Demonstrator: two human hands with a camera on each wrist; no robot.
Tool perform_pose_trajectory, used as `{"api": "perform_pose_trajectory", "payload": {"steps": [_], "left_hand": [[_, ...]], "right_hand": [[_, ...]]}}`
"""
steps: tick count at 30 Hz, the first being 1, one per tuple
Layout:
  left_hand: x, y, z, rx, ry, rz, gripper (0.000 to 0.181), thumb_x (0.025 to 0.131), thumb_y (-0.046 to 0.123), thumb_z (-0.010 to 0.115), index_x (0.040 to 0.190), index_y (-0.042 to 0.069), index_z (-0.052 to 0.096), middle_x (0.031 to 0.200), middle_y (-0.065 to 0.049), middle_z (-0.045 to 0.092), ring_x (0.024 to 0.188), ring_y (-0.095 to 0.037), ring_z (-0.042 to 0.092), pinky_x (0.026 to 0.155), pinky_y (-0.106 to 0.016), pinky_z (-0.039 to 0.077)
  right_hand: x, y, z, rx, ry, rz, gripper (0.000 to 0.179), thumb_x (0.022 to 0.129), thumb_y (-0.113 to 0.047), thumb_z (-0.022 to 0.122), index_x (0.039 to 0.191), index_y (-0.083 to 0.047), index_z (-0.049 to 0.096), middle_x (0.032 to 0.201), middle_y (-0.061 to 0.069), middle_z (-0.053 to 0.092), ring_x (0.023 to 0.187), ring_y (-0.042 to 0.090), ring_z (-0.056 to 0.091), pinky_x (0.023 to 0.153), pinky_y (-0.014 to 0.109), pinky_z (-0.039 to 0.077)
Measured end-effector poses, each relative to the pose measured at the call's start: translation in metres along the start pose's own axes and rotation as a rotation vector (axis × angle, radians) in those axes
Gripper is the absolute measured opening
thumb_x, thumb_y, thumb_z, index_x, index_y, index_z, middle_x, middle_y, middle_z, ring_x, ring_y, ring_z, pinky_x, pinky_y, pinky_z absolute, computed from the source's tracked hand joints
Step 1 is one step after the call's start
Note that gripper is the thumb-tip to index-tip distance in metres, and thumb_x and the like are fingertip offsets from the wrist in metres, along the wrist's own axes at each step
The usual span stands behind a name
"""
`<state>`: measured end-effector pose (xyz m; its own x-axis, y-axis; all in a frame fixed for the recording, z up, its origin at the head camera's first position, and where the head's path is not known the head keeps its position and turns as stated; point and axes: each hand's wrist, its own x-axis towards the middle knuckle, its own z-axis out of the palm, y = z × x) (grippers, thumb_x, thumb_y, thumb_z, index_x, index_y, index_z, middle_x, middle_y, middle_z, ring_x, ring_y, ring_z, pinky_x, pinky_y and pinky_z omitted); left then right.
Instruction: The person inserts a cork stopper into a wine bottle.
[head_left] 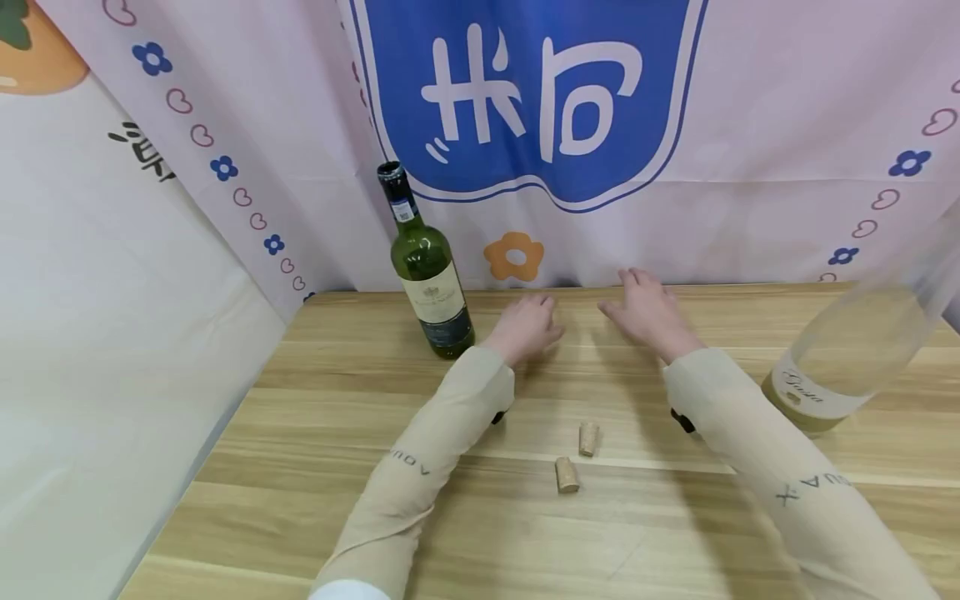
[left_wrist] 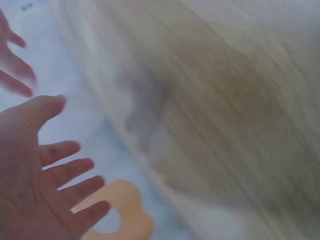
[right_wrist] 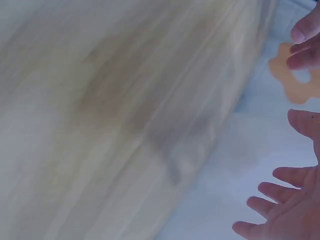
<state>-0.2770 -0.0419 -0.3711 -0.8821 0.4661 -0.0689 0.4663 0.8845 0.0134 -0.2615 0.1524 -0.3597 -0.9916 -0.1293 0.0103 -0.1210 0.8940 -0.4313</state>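
Both hands reach toward the back of the wooden table with nothing held. In the head view the left hand (head_left: 523, 327) is nearest the green wine bottle (head_left: 435, 279), which stands upright just left of it. Its fingers spread apart in the left wrist view, palm showing. The right hand (head_left: 647, 312) lies farther right, near the back edge, its fingers also spread in the right wrist view. Two corks (head_left: 588, 438) (head_left: 567, 475) lie on the table between the forearms. A clear bottle (head_left: 847, 358) with a white label stands to the right, beyond the right forearm.
The wooden table (head_left: 300, 467) ends at the back against a pink curtain (head_left: 750, 225) with a blue emblem and an orange flower. White cloth (head_left: 112, 350) hangs along the left side. The right sleeve (head_left: 780, 467) passes close to the clear bottle.
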Motion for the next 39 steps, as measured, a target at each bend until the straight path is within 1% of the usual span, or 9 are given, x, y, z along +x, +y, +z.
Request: {"api": "perform_pose_trajectory", "payload": {"steps": [7, 10, 13, 22, 27, 30, 32, 34, 39], "left_hand": [[-0.036, 0.0, -0.024, -0.002, -0.024, 0.042, 0.05, 0.092, 0.038, 0.051, 0.131, 0.007, 0.046, 0.133, -0.008, 0.047, 0.12, -0.023, 0.045, 0.097, -0.036, 0.04], [-0.053, -0.005, -0.035, -0.001, -0.001, 0.05, 0.047, 0.092, 0.037, 0.05, 0.128, 0.007, 0.05, 0.13, -0.008, 0.05, 0.117, -0.023, 0.048, 0.094, -0.036, 0.042], [-0.069, -0.01, -0.045, -0.024, 0.045, 0.061, 0.044, 0.092, 0.037, 0.05, 0.125, 0.007, 0.053, 0.126, -0.007, 0.054, 0.113, -0.022, 0.051, 0.091, -0.035, 0.044], [-0.107, -0.027, -0.072, -0.12, 0.248, 0.08, 0.037, 0.09, 0.03, 0.056, 0.118, 0.005, 0.057, 0.116, -0.008, 0.06, 0.103, -0.021, 0.057, 0.085, -0.034, 0.048], [-0.118, -0.033, -0.088, -0.156, 0.353, 0.106, 0.033, 0.091, 0.027, 0.056, 0.116, 0.006, 0.057, 0.111, -0.008, 0.062, 0.092, -0.019, 0.061, 0.079, -0.033, 0.05], [-0.122, -0.038, -0.097, -0.179, 0.421, 0.097, 0.032, 0.091, 0.026, 0.057, 0.115, 0.006, 0.058, 0.107, -0.008, 0.063, 0.086, -0.019, 0.061, 0.074, -0.034, 0.05], [-0.125, -0.043, -0.102, -0.194, 0.465, 0.078, 0.031, 0.091, 0.026, 0.057, 0.114, 0.006, 0.058, 0.107, -0.008, 0.063, 0.087, -0.02, 0.06, 0.073, -0.035, 0.05], [-0.129, -0.048, -0.106, -0.204, 0.522, 0.058, 0.031, 0.09, 0.025, 0.057, 0.114, 0.006, 0.059, 0.108, -0.009, 0.063, 0.094, -0.022, 0.059, 0.077, -0.037, 0.05], [-0.133, -0.063, -0.108, -0.262, 0.714, 0.047, 0.028, 0.09, 0.019, 0.058, 0.112, 0.001, 0.059, 0.11, -0.012, 0.063, 0.102, -0.025, 0.058, 0.087, -0.036, 0.047]], "right_hand": [[-0.002, -0.025, -0.003, 0.032, -0.001, -0.053, 0.066, 0.09, -0.033, 0.052, 0.136, 0.008, 0.029, 0.139, 0.028, 0.03, 0.125, 0.043, 0.03, 0.101, 0.057, 0.026], [-0.002, -0.036, -0.004, 0.044, -0.009, -0.085, 0.065, 0.09, -0.032, 0.053, 0.135, 0.009, 0.031, 0.137, 0.028, 0.033, 0.124, 0.042, 0.032, 0.1, 0.055, 0.029], [-0.001, -0.048, -0.004, 0.043, -0.014, -0.122, 0.065, 0.09, -0.032, 0.054, 0.134, 0.01, 0.032, 0.135, 0.028, 0.036, 0.124, 0.041, 0.033, 0.101, 0.052, 0.03], [0.0, -0.086, 0.001, 0.101, -0.026, -0.251, 0.064, 0.089, -0.032, 0.055, 0.134, 0.009, 0.033, 0.133, 0.026, 0.04, 0.124, 0.037, 0.035, 0.103, 0.046, 0.03], [0.001, -0.108, 0.008, 0.159, -0.046, -0.331, 0.064, 0.091, -0.032, 0.055, 0.134, 0.009, 0.032, 0.135, 0.023, 0.038, 0.126, 0.035, 0.034, 0.104, 0.044, 0.029], [0.001, -0.122, 0.012, 0.19, -0.062, -0.36, 0.066, 0.091, -0.035, 0.055, 0.135, 0.008, 0.032, 0.138, 0.022, 0.036, 0.127, 0.034, 0.032, 0.105, 0.044, 0.028], [0.001, -0.132, 0.014, 0.211, -0.07, -0.363, 0.068, 0.09, -0.038, 0.054, 0.136, 0.007, 0.031, 0.139, 0.021, 0.035, 0.128, 0.033, 0.032, 0.105, 0.043, 0.028], [0.002, -0.14, 0.016, 0.233, -0.074, -0.365, 0.068, 0.09, -0.036, 0.055, 0.136, 0.007, 0.031, 0.139, 0.021, 0.035, 0.128, 0.032, 0.032, 0.105, 0.043, 0.028], [0.006, -0.156, 0.025, 0.289, -0.078, -0.357, 0.065, 0.09, -0.032, 0.056, 0.137, 0.005, 0.03, 0.139, 0.02, 0.035, 0.127, 0.03, 0.033, 0.104, 0.041, 0.03]]}}
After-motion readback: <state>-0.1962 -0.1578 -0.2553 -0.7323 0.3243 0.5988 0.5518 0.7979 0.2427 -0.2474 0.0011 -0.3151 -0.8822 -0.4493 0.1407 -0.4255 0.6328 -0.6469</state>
